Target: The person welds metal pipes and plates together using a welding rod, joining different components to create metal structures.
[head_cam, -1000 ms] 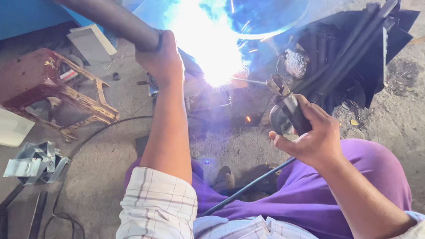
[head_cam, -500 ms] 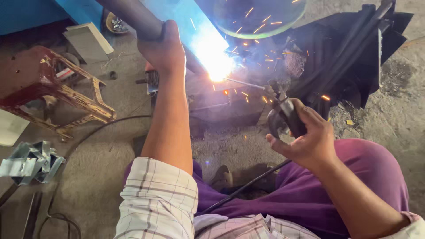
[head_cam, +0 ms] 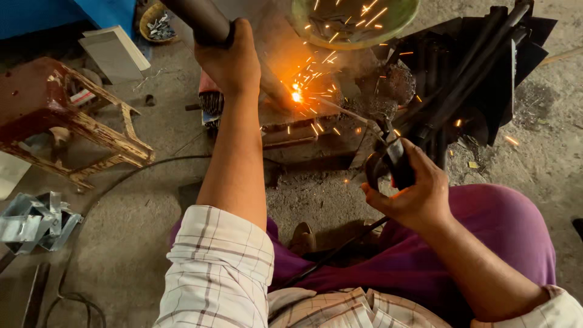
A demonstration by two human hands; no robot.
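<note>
The left arm stretches forward, nearly straight, its left hand [head_cam: 234, 61] curled in a closed grip. The right arm bends at the elbow, its right hand [head_cam: 413, 191] fisted, knuckles up.

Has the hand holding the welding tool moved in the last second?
No, hardly. The right hand with the electrode holder sits in the same spot over the purple knee, beside the black bars.

A smooth, matt dark metal pipe [head_cam: 200, 21] is seen at 12 o'clock; worn, rough wood marks the stool [head_cam: 91, 130] at 9 o'clock; the concrete floor [head_cam: 152, 200] is gritty.
</note>
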